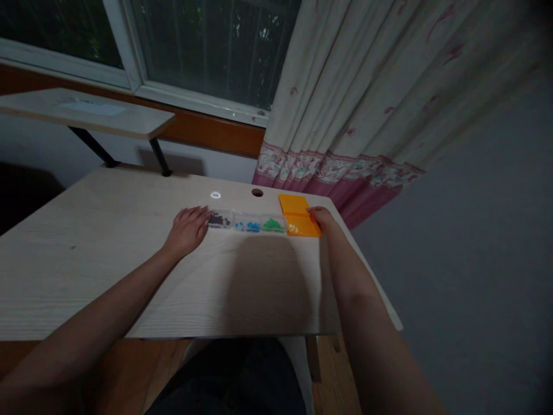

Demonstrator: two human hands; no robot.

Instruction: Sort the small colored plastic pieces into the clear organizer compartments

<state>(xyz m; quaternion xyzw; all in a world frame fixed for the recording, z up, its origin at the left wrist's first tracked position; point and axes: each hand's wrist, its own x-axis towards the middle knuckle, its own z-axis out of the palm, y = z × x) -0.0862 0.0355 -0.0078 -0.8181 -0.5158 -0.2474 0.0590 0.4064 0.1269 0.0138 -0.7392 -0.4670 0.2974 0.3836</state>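
Note:
My left hand (188, 230) lies on the table with fingers stretched out, the tips touching the left end of a clear box of dark beads (219, 220). Right of it, in line, stand a clear box of small blue pieces (248, 224) and one of small green pieces (273, 225). An orange case (295, 203) lies unfolded at the right end of the row, with a few pale pieces on its near half. My right hand (322, 218) grips its right edge; the thumb is hard to make out.
The pale wooden table (173, 305) has a round cable hole (257, 192) near its back edge. A raised shelf (129, 118) on black legs stands at the back left. A patterned curtain (332, 155) hangs behind the right corner, beside a grey wall (466, 259).

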